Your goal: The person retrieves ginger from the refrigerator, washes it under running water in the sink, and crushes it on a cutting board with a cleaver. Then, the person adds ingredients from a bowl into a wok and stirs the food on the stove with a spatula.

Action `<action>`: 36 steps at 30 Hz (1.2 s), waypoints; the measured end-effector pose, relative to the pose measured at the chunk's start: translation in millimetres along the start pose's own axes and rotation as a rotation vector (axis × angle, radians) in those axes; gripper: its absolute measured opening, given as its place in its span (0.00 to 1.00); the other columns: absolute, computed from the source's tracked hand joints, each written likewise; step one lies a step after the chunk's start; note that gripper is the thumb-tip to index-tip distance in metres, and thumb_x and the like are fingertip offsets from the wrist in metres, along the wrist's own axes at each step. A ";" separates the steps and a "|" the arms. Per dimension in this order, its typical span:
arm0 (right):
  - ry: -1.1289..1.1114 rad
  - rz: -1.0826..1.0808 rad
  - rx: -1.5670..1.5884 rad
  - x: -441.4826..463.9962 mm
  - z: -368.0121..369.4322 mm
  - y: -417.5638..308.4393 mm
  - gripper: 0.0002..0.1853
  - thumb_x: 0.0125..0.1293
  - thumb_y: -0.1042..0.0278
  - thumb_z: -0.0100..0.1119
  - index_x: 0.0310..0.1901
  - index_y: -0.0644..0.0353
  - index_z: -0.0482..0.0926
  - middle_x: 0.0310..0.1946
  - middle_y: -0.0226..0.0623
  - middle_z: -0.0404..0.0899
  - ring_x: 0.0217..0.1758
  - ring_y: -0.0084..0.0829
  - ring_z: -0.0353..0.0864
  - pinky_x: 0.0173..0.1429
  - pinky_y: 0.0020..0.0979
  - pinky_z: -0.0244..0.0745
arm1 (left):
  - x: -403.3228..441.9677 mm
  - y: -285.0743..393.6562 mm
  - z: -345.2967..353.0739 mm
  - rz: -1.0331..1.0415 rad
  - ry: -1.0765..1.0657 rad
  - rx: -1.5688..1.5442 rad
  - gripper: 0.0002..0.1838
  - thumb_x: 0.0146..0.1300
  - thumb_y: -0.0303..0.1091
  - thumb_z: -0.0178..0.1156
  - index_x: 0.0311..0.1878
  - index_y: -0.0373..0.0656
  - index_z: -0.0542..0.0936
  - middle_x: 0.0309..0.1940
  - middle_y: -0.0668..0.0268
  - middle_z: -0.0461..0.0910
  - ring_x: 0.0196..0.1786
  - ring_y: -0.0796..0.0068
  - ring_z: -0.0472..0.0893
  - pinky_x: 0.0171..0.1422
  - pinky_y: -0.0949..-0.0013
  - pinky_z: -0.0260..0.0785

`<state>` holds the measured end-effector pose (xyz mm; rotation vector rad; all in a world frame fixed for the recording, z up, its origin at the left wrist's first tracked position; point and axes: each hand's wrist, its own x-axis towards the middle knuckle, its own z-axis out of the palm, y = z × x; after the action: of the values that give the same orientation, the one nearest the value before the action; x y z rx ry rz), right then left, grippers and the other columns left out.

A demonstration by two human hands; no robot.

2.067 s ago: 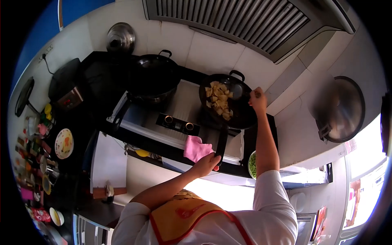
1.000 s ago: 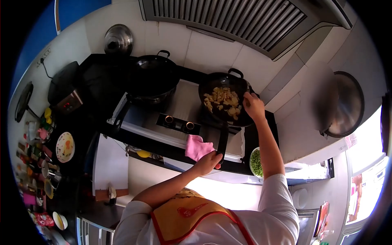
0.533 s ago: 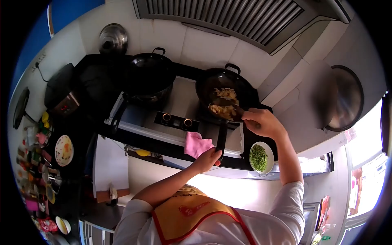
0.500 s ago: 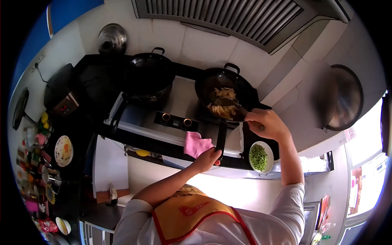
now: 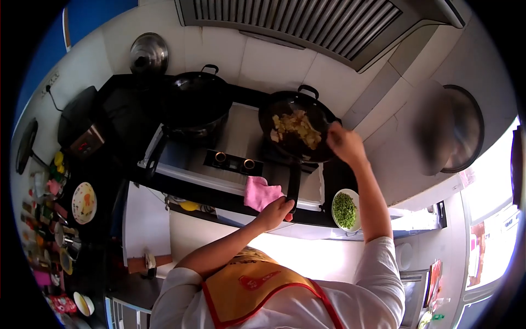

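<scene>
A dark wok (image 5: 279,101) sits on the right burner with pale brown sliced food (image 5: 298,126) inside. My left hand (image 5: 275,213) is closed round the end of the wok's long handle (image 5: 294,181). Against its fingers lies a pink cloth (image 5: 262,193); whether the hand grips part of it I cannot tell. My right hand (image 5: 345,143), slightly blurred, is closed at the wok's right rim on a spatula, whose blade is hard to make out against the dark wok. Below that hand stands a white bowl of chopped greens (image 5: 345,210).
Another dark pan (image 5: 198,98) occupies the left burner, with its handle toward the front. A rice cooker (image 5: 82,129), a patterned plate (image 5: 85,203) and a metal lid (image 5: 149,53) are on the left. The range hood (image 5: 290,24) hangs above; a large round lid (image 5: 463,129) is at the right wall.
My right hand has moved up and slightly left toward the wok's far rim. The slices have shifted from two clumps into one spread across the middle. My left hand keeps its hold.
</scene>
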<state>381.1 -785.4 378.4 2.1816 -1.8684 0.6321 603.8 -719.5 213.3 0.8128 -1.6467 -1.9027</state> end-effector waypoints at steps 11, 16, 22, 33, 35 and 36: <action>0.344 0.727 0.661 25.9 70.5 69.9 0.16 0.64 0.57 0.50 0.33 0.65 0.72 0.15 0.38 0.74 0.14 0.29 0.75 0.19 0.29 0.71 | -2.2 4.7 3.8 -0.023 0.034 -0.033 0.20 0.69 0.49 0.44 0.38 0.39 0.72 0.26 0.67 0.76 0.30 0.78 0.77 0.40 0.75 0.68; 0.244 0.449 0.865 24.8 64.2 41.7 0.09 0.65 0.65 0.51 0.34 0.64 0.71 0.20 0.37 0.75 0.16 0.24 0.75 0.20 0.24 0.72 | -1.3 3.3 1.6 -0.050 0.026 0.001 0.19 0.69 0.48 0.45 0.39 0.39 0.72 0.27 0.67 0.76 0.31 0.78 0.78 0.40 0.75 0.69; 0.135 0.348 0.591 28.1 28.8 55.1 0.08 0.64 0.68 0.51 0.35 0.64 0.71 0.18 0.37 0.75 0.18 0.23 0.77 0.22 0.24 0.71 | -2.0 1.2 1.7 -0.035 0.029 0.000 0.20 0.69 0.48 0.45 0.40 0.38 0.72 0.29 0.67 0.77 0.32 0.77 0.78 0.41 0.75 0.69; 0.142 0.456 1.187 16.2 90.2 64.6 0.07 0.65 0.67 0.51 0.36 0.62 0.70 0.24 0.39 0.77 0.23 0.28 0.79 0.27 0.26 0.76 | -1.9 3.0 0.1 -0.035 0.009 -0.002 0.19 0.69 0.47 0.45 0.41 0.38 0.72 0.30 0.66 0.77 0.33 0.77 0.79 0.42 0.75 0.69; 0.030 0.274 1.035 9.5 59.1 48.4 0.04 0.64 0.71 0.52 0.35 0.62 0.71 0.21 0.36 0.75 0.21 0.25 0.77 0.27 0.25 0.74 | -0.7 0.6 -0.5 -0.045 0.006 -0.017 0.19 0.69 0.47 0.45 0.40 0.38 0.72 0.30 0.67 0.77 0.33 0.77 0.79 0.42 0.75 0.70; 0.029 0.277 1.030 6.2 41.0 38.2 0.04 0.64 0.71 0.52 0.35 0.62 0.71 0.21 0.36 0.75 0.21 0.25 0.77 0.27 0.25 0.74 | 0.2 -0.1 0.5 -0.052 0.007 -0.034 0.19 0.69 0.47 0.45 0.40 0.38 0.72 0.30 0.67 0.76 0.33 0.78 0.79 0.42 0.75 0.70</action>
<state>352.2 -814.9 340.0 2.3440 -2.0966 2.0274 603.4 -719.2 213.3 0.8550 -1.5995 -1.9559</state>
